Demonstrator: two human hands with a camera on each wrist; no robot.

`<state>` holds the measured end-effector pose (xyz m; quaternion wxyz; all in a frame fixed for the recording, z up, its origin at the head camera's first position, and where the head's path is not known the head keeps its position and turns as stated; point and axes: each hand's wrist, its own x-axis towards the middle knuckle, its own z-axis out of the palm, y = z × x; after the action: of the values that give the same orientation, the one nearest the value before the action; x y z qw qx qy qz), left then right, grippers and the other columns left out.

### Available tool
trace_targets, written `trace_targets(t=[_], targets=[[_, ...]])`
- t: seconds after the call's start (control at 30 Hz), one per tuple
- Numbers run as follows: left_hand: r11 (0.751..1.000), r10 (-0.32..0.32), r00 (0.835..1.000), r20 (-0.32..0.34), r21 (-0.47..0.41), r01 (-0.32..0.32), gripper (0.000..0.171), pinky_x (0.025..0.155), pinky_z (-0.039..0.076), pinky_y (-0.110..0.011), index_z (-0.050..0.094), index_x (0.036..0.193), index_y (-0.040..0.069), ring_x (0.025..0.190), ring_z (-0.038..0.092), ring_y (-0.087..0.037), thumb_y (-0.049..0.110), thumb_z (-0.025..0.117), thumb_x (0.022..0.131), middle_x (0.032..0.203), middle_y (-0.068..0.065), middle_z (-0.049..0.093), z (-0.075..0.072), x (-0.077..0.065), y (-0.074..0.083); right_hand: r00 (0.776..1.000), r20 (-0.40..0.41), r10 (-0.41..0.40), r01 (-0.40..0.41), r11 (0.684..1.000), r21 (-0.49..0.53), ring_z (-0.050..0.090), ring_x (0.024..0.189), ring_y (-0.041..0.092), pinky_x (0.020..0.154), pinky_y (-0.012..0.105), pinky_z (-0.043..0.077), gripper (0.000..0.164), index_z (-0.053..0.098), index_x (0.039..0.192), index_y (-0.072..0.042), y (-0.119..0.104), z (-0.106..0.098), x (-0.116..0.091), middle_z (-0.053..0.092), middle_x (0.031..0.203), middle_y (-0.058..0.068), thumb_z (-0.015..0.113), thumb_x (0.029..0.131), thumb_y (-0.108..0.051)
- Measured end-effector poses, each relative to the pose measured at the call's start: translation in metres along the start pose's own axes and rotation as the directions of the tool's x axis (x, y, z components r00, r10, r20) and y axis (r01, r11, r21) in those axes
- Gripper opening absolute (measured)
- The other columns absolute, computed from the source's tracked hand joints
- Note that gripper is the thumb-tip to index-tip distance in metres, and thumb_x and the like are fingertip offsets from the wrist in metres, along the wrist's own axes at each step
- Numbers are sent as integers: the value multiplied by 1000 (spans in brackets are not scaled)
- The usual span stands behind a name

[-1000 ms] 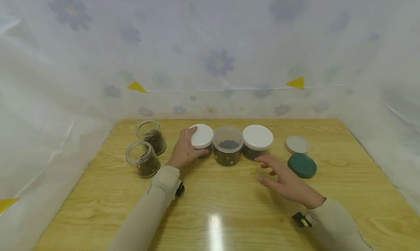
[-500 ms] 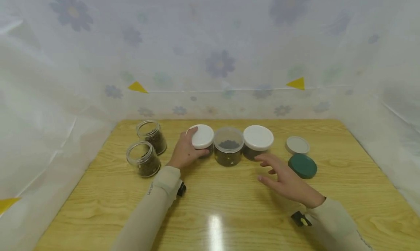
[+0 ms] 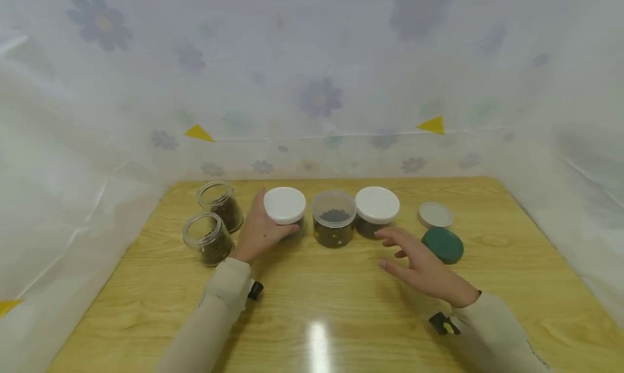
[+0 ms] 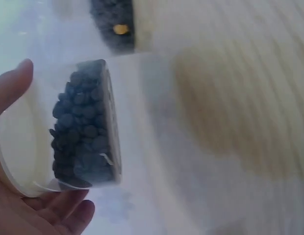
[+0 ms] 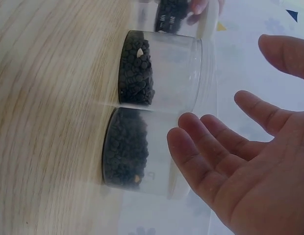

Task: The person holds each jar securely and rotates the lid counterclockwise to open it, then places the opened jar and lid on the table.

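I am gripping a clear round jar with a white lid (image 3: 285, 206) in my left hand (image 3: 260, 232), thumb and fingers curling round its sides near the lid. Small black disc-like pellets are filling its lower part, and it is sitting upright at the left of a row of three on the yellow wood-grain table (image 3: 341, 297); I cannot tell whether its base is touching the wood. A clear round jar with an uncovered rim (image 3: 334, 229) is standing in the middle, holding a shallow layer of black pellets with a pale speck among them. Just beside it, another white-lidded clear jar (image 3: 376, 208) is holding a similar dark layer with a yellowish speck. My right hand (image 3: 419, 262) is hovering near that jar, fingers spreading loosely and holding nothing. Off to the left, two lidless clear glass jars (image 3: 213, 246) are standing close together, dark bits lying in both. At the right, a round pale-grey lid (image 3: 435, 215) is lying behind a round dark-green lid (image 3: 442, 245).
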<state>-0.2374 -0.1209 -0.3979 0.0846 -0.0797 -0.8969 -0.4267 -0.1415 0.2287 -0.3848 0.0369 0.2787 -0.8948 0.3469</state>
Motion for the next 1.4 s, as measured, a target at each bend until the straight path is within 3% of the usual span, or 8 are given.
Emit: trace_targets(t=[0.1, 0.23, 0.43, 0.53, 0.77, 1.0, 1.23, 1.4], targets=[[998, 48, 999, -23, -34, -49, 127, 103, 47, -55, 14, 159, 13, 129, 53, -35, 42, 93, 63, 145, -18, 48, -10, -11, 13, 1000, 1, -7, 7, 1000, 8, 58, 120, 32, 86, 39, 55, 52, 44, 145, -13, -4, 0, 3, 51, 142, 11, 63, 98, -19], [983, 182, 983, -37, -31, -183, 117, 101, 50, -51, 28, 152, 15, 124, 57, -29, 41, 95, 59, 137, -11, 55, -16, -25, 35, 999, -12, -36, 36, 999, 27, 58, 122, 30, 88, 39, 56, 55, 42, 147, -13, -12, 1, 10, 50, 144, 10, 64, 97, -17], [898, 430, 897, 100, 53, -436, 107, 99, 50, -48, 38, 148, 12, 119, 59, -23, 45, 92, 62, 131, -5, 59, -9, -46, 72, 995, -71, -71, 77, 994, 79, 56, 125, 24, 91, 41, 55, 59, 40, 149, -17, -30, 7, 28, 48, 147, 8, 66, 96, -17], [867, 476, 866, 156, 80, -491, 106, 97, 51, -45, 39, 148, 10, 115, 60, -21, 45, 92, 63, 128, -3, 61, -1, -54, 83, 993, -78, -90, 99, 987, 129, 55, 127, 27, 91, 46, 55, 63, 39, 149, -16, -37, 10, 35, 47, 147, 8, 68, 94, -15], [830, 513, 834, 203, 131, -543, 97, 97, 50, -39, 44, 144, 16, 111, 60, -14, 43, 91, 63, 125, 4, 61, 12, -59, 91, 996, -6, -87, 87, 981, 175, 48, 133, 29, 94, 45, 54, 81, 35, 151, -16, -45, 20, 36, 36, 155, 10, 80, 84, -23], [832, 492, 847, 202, 180, -525, 109, 103, 47, -42, 33, 150, 12, 117, 58, -19, 53, 88, 66, 134, -2, 58, 17, -66, 96, 996, -57, -68, 77, 984, 159, 49, 129, 28, 88, 35, 55, 92, 36, 151, -17, -46, 25, 36, 36, 154, 12, 88, 75, -25], [893, 443, 867, 231, -31, -448, 113, 105, 46, -44, 23, 156, 23, 126, 53, -16, 48, 88, 68, 143, 4, 50, 22, -66, 86, 999, -49, 14, 0, 957, 289, 49, 132, 34, 94, 48, 53, 93, 32, 153, -20, -48, 19, 31, 36, 153, 12, 86, 78, -22], [902, 429, 863, 266, -168, -397, 108, 102, 48, -43, 27, 153, 31, 126, 53, -12, 39, 91, 67, 142, 9, 49, 24, -65, 80, 1000, -20, -2, 8, 943, 332, 47, 134, 33, 96, 44, 53, 93, 28, 155, -18, -45, 15, 31, 34, 155, 13, 83, 80, -17]])
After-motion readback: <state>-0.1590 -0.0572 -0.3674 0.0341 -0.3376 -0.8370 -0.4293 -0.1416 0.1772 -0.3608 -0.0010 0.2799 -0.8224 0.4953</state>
